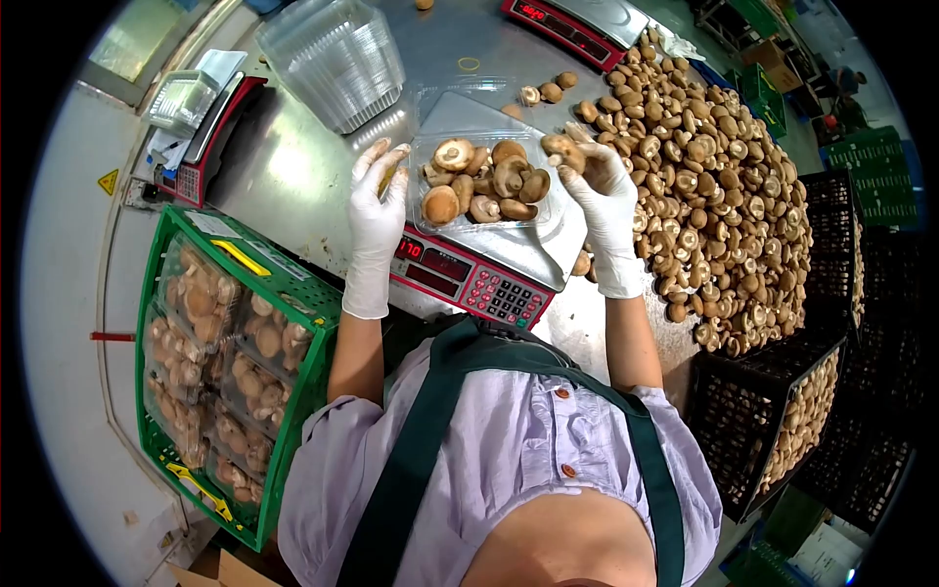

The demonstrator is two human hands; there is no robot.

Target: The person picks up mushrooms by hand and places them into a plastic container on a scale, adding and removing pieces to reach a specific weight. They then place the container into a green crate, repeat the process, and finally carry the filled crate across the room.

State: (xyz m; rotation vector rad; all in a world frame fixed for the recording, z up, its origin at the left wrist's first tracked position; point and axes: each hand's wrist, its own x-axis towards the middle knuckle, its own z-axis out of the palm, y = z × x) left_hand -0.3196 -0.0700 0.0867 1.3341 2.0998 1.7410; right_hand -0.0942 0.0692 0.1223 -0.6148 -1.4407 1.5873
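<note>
A clear plastic tray of brown-capped shiitake mushrooms sits on a red digital scale in front of me, its clear lid folded back. My right hand, in a white glove, pinches a shiitake mushroom at the tray's right edge. At the left edge is my gloved left hand, fingers curled; a brown piece, seemingly a mushroom, shows between them, mostly hidden. The scale's red display reads about 170.
A large heap of mushrooms covers the table's right side. Stacked empty clear trays stand at the back left. A green crate of filled packs is at lower left, black crates at lower right. Two more scales stand farther off.
</note>
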